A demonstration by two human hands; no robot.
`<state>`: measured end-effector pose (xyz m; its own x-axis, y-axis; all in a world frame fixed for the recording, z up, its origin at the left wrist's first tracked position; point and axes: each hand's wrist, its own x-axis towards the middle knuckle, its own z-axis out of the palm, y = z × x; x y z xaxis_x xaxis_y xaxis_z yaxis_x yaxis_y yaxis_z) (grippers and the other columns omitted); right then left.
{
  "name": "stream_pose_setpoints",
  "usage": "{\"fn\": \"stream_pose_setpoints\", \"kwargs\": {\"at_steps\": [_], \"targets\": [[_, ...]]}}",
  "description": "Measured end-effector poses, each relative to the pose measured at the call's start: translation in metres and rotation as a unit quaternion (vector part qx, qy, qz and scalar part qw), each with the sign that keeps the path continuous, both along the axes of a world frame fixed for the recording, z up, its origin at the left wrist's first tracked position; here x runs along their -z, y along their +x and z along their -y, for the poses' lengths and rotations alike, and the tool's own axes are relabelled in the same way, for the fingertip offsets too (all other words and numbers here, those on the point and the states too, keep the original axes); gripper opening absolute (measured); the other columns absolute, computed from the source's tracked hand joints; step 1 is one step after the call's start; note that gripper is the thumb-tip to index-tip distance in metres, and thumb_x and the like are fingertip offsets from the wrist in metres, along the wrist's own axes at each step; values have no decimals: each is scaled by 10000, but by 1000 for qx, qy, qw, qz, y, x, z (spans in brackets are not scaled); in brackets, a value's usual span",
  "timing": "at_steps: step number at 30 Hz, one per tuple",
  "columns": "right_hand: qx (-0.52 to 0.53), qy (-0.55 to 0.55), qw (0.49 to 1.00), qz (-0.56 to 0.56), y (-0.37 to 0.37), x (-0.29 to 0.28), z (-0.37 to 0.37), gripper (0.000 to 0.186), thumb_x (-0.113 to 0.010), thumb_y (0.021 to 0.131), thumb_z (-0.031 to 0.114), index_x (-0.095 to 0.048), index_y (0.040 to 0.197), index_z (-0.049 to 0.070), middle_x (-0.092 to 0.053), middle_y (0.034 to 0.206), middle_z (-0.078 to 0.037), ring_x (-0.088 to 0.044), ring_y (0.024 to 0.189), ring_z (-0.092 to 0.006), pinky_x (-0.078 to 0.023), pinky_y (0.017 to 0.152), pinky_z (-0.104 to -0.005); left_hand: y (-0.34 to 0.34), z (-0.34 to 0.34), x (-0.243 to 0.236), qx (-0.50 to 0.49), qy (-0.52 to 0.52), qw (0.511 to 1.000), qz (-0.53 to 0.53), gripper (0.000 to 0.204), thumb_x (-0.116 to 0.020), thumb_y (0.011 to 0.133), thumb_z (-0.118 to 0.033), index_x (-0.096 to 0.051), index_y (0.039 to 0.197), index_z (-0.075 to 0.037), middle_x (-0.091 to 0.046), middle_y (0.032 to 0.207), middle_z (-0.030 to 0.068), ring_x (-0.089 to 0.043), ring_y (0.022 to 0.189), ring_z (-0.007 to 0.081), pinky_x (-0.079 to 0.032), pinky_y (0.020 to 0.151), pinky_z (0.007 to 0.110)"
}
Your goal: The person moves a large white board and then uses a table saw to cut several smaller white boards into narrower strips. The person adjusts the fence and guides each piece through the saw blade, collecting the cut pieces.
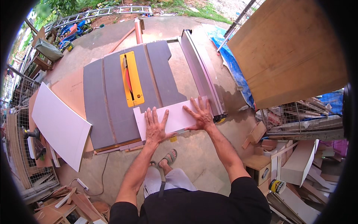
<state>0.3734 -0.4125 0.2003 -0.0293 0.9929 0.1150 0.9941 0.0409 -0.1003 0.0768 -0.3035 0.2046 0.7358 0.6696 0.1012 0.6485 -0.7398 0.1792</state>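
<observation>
Both my hands lie flat on a white board (175,116) at the near edge of a table saw's grey top (119,128). My left hand (154,126), fingers stretched forward, presses near the board's left end, where a small notched corner sticks up. Fingers spread, my right hand (200,115) rests toward the other end, beside the long rip fence (197,63). The board's right end reaches the fence. Beyond the board is the yellow insert plate (138,84), with a red-faced saw blade (129,77) in its slot. Whether the blade turns cannot be told.
A large white panel (61,123) lies left of the saw. An orange-brown pipe (138,31) stands behind it. On the right are a big plywood sheet (287,52), a blue tarp (232,63) and piled offcuts (317,175). A cable (103,175) runs along the floor.
</observation>
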Motion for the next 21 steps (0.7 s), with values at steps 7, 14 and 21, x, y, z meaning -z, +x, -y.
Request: {"fn": "stream_pose_setpoints", "kwargs": {"at_steps": [7,14,21], "targets": [[6,5,1000,21,4,6,-10,1344,-734,570,1077,-495,1739,457,-324,1868,-203,-201,1709,-591,-135,1293,-880,2,-12,-2,5,-26,1000,-4,1347,-798,719,-938,-379,1818,-282,-286,1775,421,-199,1671,640,-142,1391,708],[-6,30,999,31,8,10,-28,1342,-768,574,1049,-528,1732,414,-353,1860,-191,-218,1720,-555,-147,1316,-842,6,-30,-1,-3,-23,999,37,1352,-784,704,-952,-373,1817,-305,-323,1758,420,-224,1668,633,-149,1403,694],[-4,28,998,56,13,6,-54,1386,-789,554,1038,-503,1749,399,-369,1853,-181,-248,1714,-546,-185,1307,-844,13,-59,4,-3,-2,998,61,1363,-752,685,-991,-371,1815,-332,-336,1752,414,-250,1661,627,-164,1408,679]]}}
